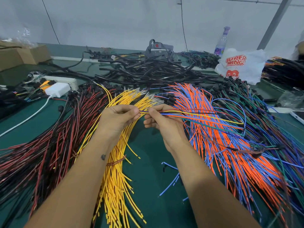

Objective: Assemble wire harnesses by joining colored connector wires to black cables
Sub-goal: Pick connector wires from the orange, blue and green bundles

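My left hand (119, 117) and my right hand (158, 120) meet above the green table (148, 150), both pinching one thin bunch of colored wires (197, 115) that trails off to the right: yellow, blue, orange, red and green strands. The bunch ends between my fingertips. Under my left forearm lies a yellow wire bundle (115, 178). An orange and blue wire bundle (230, 145) spreads to the right, and red and black wires (49, 145) fan out on the left. A heap of black cables (148, 69) sits at the back.
A white charger (57, 89) and power strip (65, 80) lie at the back left beside cardboard boxes (19, 56). A printed plastic bag (241, 66) and a bottle (222, 41) stand back right. A phone's edge (297, 115) shows at the right. Loose blue wire pieces (171, 181) lie near my right forearm.
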A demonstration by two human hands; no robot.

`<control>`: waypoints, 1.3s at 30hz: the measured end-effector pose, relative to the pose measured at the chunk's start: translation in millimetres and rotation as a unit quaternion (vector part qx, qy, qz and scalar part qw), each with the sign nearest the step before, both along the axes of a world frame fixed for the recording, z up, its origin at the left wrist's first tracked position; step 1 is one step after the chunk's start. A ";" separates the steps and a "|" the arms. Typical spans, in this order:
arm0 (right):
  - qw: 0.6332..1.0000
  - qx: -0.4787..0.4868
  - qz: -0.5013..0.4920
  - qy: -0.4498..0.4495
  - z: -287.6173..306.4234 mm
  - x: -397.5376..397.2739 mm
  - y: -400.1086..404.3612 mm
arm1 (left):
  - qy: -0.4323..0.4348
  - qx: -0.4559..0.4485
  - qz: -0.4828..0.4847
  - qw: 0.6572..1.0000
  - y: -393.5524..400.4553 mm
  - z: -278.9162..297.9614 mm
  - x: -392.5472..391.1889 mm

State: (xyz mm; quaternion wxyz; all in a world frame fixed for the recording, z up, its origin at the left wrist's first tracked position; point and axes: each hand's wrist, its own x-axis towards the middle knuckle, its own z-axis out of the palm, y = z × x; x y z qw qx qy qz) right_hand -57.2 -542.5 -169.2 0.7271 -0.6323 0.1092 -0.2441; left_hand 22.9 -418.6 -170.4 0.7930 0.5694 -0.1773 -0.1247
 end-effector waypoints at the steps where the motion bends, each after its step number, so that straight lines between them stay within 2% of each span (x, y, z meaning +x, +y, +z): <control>1: 1.000 0.002 0.001 -0.002 -0.2 -0.1 -0.1 | -0.005 0.001 0.001 1.000 -0.6 -0.7 0.0; 7: 0.999 0.010 0.020 -0.040 1.0 -1.0 1.3 | -0.006 -0.013 -0.012 1.000 -1.7 4.1 -4.5; 10: 0.997 -0.005 0.053 -0.063 3.0 -1.2 5.3 | 0.067 -0.055 -0.008 0.996 2.5 12.4 -3.6; 13: 0.994 -0.043 0.093 -0.043 2.1 -1.4 11.7 | 0.126 -0.123 -0.072 0.982 8.9 18.1 -2.5; 17: 0.990 -0.071 0.122 -0.007 0.4 -1.4 14.5 | 0.121 -0.162 -0.101 0.974 4.3 21.1 -9.0; 23: 0.988 -0.074 0.132 -0.027 -0.7 0.6 17.0 | 0.098 -0.127 -0.080 0.984 -0.8 21.4 -12.9; 27: 0.991 -0.078 0.112 -0.015 -0.9 2.4 13.0 | 0.094 -0.102 -0.106 0.985 -1.5 19.9 -9.8; 32: 0.996 -0.039 0.066 -0.052 2.3 1.7 -0.6 | -0.035 0.102 -0.087 0.990 -3.2 13.9 -9.6; 35: 0.997 -0.049 0.037 -0.040 0.9 0.7 -6.6 | -0.083 0.135 -0.051 0.986 -2.1 8.7 -9.4; 39: 0.999 -0.023 0.037 -0.030 3.5 0.2 -9.6 | -0.104 0.130 -0.023 0.986 -3.2 7.0 -8.2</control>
